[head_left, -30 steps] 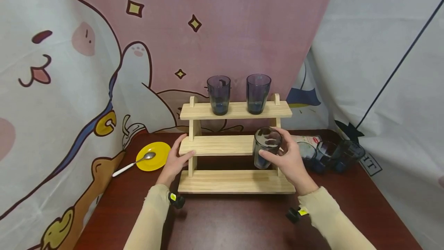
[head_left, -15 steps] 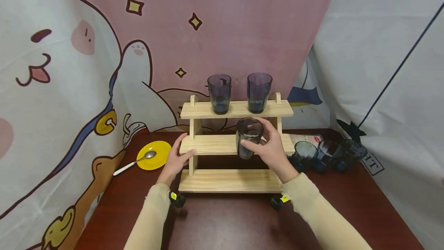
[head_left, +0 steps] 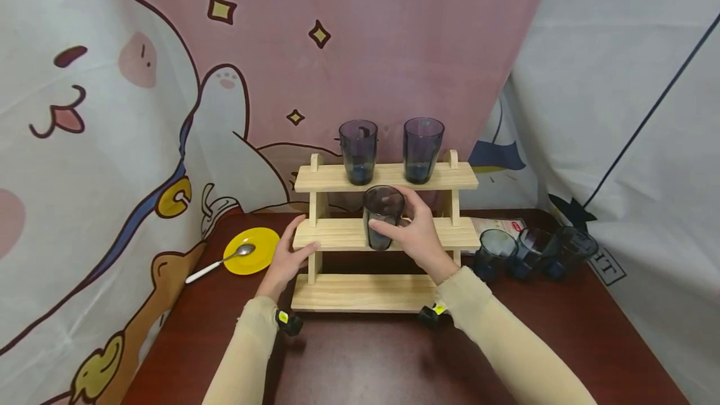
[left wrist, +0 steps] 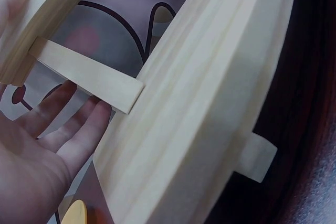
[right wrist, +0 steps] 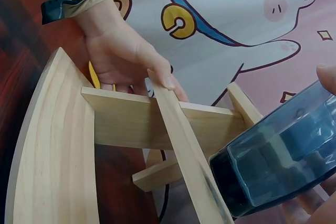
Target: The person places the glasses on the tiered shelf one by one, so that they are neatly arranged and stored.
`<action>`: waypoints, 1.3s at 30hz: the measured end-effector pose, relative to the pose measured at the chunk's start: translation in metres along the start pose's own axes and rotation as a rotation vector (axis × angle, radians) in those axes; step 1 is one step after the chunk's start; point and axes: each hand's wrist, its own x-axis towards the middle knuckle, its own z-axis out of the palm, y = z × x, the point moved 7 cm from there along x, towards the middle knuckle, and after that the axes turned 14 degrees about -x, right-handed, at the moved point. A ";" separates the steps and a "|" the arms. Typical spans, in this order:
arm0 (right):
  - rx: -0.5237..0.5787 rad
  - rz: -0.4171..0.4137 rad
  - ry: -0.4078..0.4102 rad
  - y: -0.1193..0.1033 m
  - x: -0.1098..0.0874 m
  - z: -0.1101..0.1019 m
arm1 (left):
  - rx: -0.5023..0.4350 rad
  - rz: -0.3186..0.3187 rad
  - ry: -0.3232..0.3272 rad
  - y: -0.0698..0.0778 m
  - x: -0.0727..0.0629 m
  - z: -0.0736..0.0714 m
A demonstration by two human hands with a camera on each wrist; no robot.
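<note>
My right hand [head_left: 419,236] grips a dark bluish drinking glass [head_left: 382,202], thumb in front and fingers behind. Upright in the head view, the glass overlaps the middle tier of a three-tier pale wooden shelf [head_left: 332,234]. From the right wrist, the glass's dark base [right wrist: 231,182] shows right at that tier's edge. My left hand [head_left: 285,261] holds the tier's left end, with the thumb [right wrist: 168,81] on the board and the other fingers [left wrist: 86,129] behind the side support. Two similar glasses, one left [head_left: 358,152] and one right [head_left: 423,150], stand on the top tier.
Three more dark glasses [head_left: 495,254] stand close together on the brown table [head_left: 360,361], right of the shelf, near a printed card [head_left: 509,225]. Left of it lies a yellow plate [head_left: 259,255] with a white-handled spoon [head_left: 205,272]. Printed cloth [head_left: 450,36] hangs behind.
My right hand has carried the glass leftward and a little up, from the right end of the middle tier to near its centre. The left hand stays on the shelf's left end.
</note>
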 end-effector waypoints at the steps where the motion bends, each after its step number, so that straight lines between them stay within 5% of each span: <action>1: 0.000 0.004 0.000 0.001 0.001 0.002 | -0.002 -0.001 -0.001 0.000 0.000 0.000; 39: -0.084 0.004 -0.051 0.003 0.023 0.037 | -0.003 0.001 -0.001 0.000 0.001 0.000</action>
